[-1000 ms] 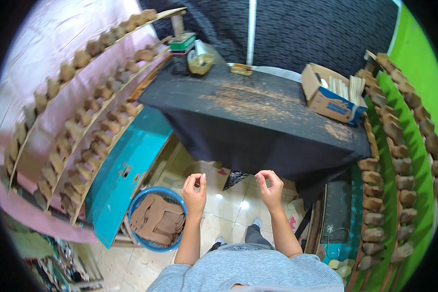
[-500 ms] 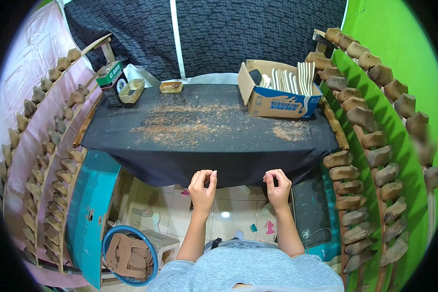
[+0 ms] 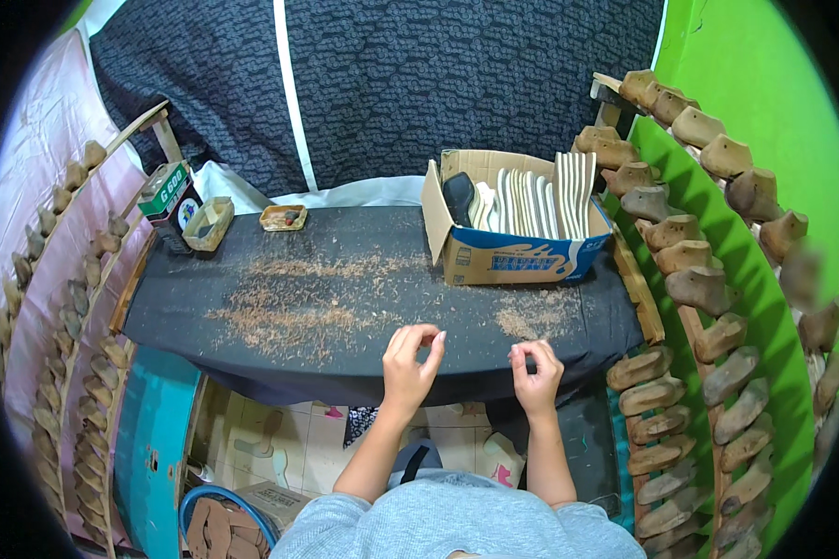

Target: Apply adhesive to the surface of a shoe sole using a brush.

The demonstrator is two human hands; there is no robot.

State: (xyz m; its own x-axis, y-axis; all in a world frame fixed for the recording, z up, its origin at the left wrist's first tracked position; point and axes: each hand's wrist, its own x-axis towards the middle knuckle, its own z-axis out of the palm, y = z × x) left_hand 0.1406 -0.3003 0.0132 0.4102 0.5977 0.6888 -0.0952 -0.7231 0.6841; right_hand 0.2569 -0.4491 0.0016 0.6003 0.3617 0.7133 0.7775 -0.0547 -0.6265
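Observation:
My left hand [image 3: 410, 370] is raised in front of the table's near edge, thumb and curled fingertips brought together in a loose ring. To its right, my right hand [image 3: 537, 377] makes a similar pinch at about the same height. No object shows in either hand, and neither touches anything. Beyond them stands a table under a dark cloth [image 3: 373, 312], with brown shavings [image 3: 289, 312] scattered over it. At its far right sits an open cardboard box [image 3: 513, 261], filled with upright pale sole-shaped pieces [image 3: 531, 202] and a black one.
At the far left stand a green-and-black can [image 3: 169, 207], a clear tub [image 3: 209, 224] and a small tray [image 3: 283, 218]. Wooden shoe lasts [image 3: 657, 396] line racks on both sides. A blue basket [image 3: 188, 508] of brown pieces stands low left, beside a teal panel [image 3: 154, 429].
The view has shifted, so the table and box appear lower. My hands now overlap the cloth's near edge, the left a little farther right. Both keep their pinched shape.

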